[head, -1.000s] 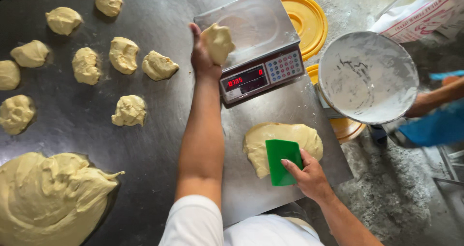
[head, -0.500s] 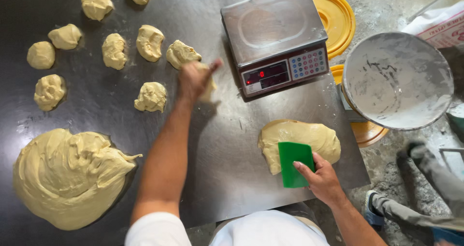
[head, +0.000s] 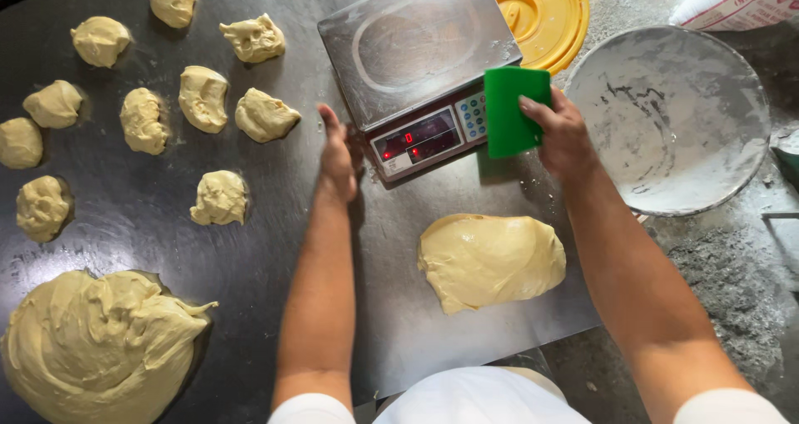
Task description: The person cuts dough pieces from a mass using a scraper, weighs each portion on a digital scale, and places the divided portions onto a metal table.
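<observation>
My left hand (head: 337, 159) lies open and flat on the dark metal table (head: 283, 249), just left of the digital scale (head: 420, 66), holding nothing. My right hand (head: 562, 133) grips a green plastic scraper (head: 512, 108) upright beside the scale's right front corner. The scale's steel pan is bare. A flat slab of pale dough (head: 491, 259) rests on the table between my forearms. Several small dough portions, such as the nearest one (head: 265, 114), lie to the left of my left hand.
A large mound of dough (head: 100, 345) sits at the table's front left. A floured round metal bowl (head: 670, 116) stands off the right edge, with a yellow lid (head: 541, 12) behind the scale. A sack (head: 736, 0) lies at the top right.
My left hand has set down a dough piece among the portions and drawn back to the scale. My right hand lifted the green scraper off the dough slab up beside the scale.
</observation>
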